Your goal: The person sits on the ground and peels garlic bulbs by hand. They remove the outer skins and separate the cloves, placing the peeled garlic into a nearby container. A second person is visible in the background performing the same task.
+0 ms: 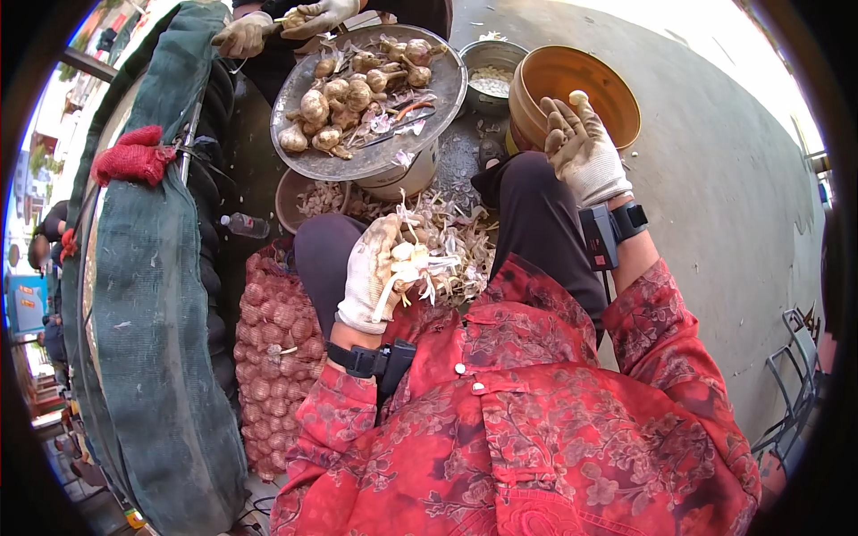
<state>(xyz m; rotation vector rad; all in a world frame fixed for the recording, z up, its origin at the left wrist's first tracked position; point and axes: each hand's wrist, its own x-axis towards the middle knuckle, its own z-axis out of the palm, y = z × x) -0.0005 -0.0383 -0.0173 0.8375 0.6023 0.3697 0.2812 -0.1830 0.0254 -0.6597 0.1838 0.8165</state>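
Note:
My left hand (pixel 375 271), in a dirty white knit glove, grips a partly peeled garlic bulb (pixel 405 258) with loose skins and a pale stalk hanging from it. This is above my lap, over a heap of garlic skins (pixel 462 254). My right hand (pixel 580 151), gloved alike, is palm up with its fingers apart at the near rim of an orange-brown bucket (pixel 617 100). A peeled garlic clove (pixel 578 98) appears at a fingertip of that hand, over the bucket's mouth; whether it touches the finger I cannot tell.
A round tray (pixel 295 80) bears garlic bulbs (pixel 355 94) and an orange-handled tool (pixel 414 110), atop a white bucket (pixel 402 174). A metal pot (pixel 496 97) contains peeled cloves. Another person's gloved hands (pixel 315 19) work behind the tray. A red mesh garlic sack (pixel 278 348) and plastic bottle (pixel 245 225) are left.

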